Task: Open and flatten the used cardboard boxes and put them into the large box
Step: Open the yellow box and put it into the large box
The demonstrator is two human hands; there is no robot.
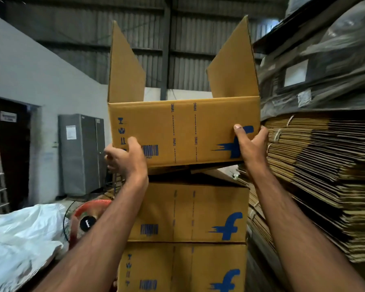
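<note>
box with flaps up sits just above the box stack, left hand and right hand gripping its lower corners.

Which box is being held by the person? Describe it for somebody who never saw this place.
Find the stack of brown boxes in the middle. The held box is above it, between both hands. Only it has flaps standing up.

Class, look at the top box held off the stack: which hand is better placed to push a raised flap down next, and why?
Probably the right hand: it grips the top box higher, nearer the raised flap. The left hand sits lower.
</note>
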